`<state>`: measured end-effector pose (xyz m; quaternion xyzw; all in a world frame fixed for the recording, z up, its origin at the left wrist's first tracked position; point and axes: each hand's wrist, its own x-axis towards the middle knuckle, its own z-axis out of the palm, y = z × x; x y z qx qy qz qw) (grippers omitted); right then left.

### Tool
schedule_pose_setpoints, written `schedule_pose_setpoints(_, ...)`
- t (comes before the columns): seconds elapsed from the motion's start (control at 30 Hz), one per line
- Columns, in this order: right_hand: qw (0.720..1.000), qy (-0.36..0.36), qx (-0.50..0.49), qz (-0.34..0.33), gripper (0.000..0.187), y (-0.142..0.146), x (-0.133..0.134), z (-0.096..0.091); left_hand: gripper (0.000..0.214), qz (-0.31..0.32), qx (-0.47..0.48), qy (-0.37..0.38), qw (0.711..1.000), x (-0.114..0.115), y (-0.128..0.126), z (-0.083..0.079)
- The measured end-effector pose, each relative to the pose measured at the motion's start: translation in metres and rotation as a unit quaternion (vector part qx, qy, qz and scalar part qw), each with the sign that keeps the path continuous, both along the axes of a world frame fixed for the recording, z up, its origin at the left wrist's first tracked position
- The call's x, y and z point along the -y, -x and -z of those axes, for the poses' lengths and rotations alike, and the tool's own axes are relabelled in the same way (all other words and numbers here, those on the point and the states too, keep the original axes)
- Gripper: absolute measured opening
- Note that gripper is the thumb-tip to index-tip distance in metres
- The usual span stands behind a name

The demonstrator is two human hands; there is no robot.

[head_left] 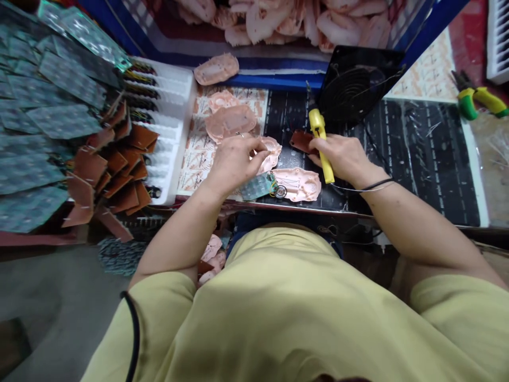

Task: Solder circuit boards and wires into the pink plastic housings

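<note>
My left hand (pixel 238 156) is closed in a pinch over a pink plastic shell (pixel 273 151); whatever its fingertips hold is too small to make out. My right hand (pixel 345 156) grips a yellow soldering iron (pixel 321 135), its thin tip pointing away from me. Against the fingertips of that hand is a small brown circuit board (pixel 301 140); I cannot tell whether they hold it. In front of me lies another pink shell half (pixel 300 184) with fine wires inside. A green circuit board (pixel 256 187) and a small dark ring (pixel 281 191) touch its left end.
A blue crate (pixel 278 79) full of pink shells stands at the back. Before it, a black fan (pixel 352 85) leans on the bench. Stacked green boards (pixel 59 119), brown boards (pixel 119 170) and a white foam tray (pixel 170 127) fill the left. Yellow-green pliers (pixel 479 101) lie right.
</note>
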<state>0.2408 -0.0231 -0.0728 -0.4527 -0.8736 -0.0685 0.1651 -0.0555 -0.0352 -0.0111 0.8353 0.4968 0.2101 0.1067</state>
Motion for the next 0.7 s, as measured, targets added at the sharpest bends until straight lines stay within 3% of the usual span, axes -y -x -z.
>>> schedule_pose_setpoints(0.07,0.999,-0.022,-0.026,-0.003,0.015,0.001,-0.001,-0.002,0.028,-0.006,0.015,0.002,1.0,-0.004,0.001,0.002)
schedule_pose_setpoints(0.17,0.985,-0.087,-0.147,-0.013,0.02,0.005,0.009,-0.014,0.028,-0.001,0.044,0.018,0.999,-0.009,-0.001,0.005)
schedule_pose_setpoints(0.27,0.944,-0.144,-0.298,0.007,0.009,0.017,0.027,-0.033,0.029,0.021,0.094,0.038,0.995,-0.011,-0.008,0.007)
schedule_pose_setpoints(0.4,0.902,-0.147,-0.403,0.044,0.006,0.038,0.052,-0.05,0.041,0.045,0.174,0.077,0.981,-0.01,-0.018,0.008)
schedule_pose_setpoints(0.5,0.884,-0.152,-0.439,0.049,0.006,0.046,0.062,-0.051,0.053,0.046,0.221,0.097,0.969,-0.001,-0.021,0.003)
schedule_pose_setpoints(0.6,0.889,-0.177,-0.421,0.042,0.008,0.047,0.066,-0.051,0.057,0.037,0.239,0.113,0.964,0.01,-0.019,-0.004)
schedule_pose_setpoints(0.7,0.891,-0.206,-0.404,0.025,0.012,0.045,0.07,-0.052,0.05,-0.01,0.26,0.063,0.963,0.015,-0.017,-0.007)
